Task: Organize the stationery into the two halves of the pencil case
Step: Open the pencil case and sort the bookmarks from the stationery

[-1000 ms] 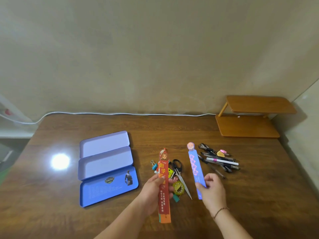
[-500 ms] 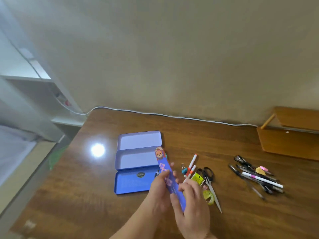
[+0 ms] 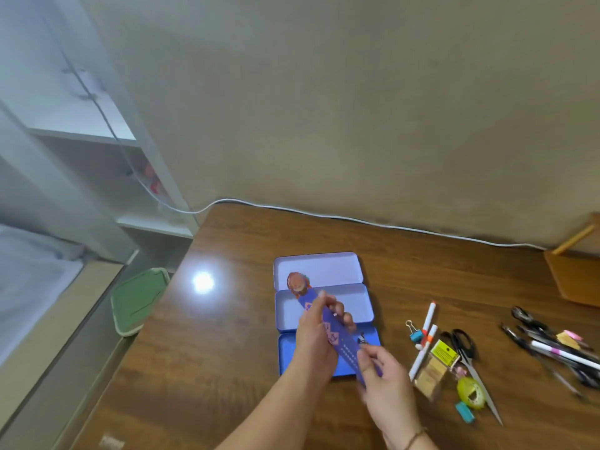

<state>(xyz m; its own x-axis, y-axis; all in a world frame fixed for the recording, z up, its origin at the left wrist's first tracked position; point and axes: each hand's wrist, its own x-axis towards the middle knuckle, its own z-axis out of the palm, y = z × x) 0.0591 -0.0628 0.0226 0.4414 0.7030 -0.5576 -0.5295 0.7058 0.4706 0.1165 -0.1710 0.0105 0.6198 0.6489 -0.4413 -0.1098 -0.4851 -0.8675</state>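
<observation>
Together, both hands hold a purple ruler slantwise above the open pencil case.

Left hand [image 3: 313, 332] wraps the ruler [image 3: 331, 329] near its middle, thumb on top and fingers curled behind; right hand [image 3: 384, 381] pinches the near end between thumb and fingertips. The ruler's far end carries a round orange-brown cartoon head that sits over the seam between the case's far and middle trays. The pencil case [image 3: 319, 266] lies open on the wooden table [image 3: 227, 352] in three lilac-blue sections, with nothing seen lying in the visible parts. To the right, well apart from the case, lie two white markers [image 3: 426, 336], a blue binder clip [image 3: 414, 332], a yellow-labelled packet [image 3: 436, 365], black-handled scissors [image 3: 467, 355], a green round item [image 3: 470, 393] and a teal eraser [image 3: 465, 416]. Farther right is a heap of pens [image 3: 558, 349]. A white cable [image 3: 357, 219] runs along the wall.
</observation>
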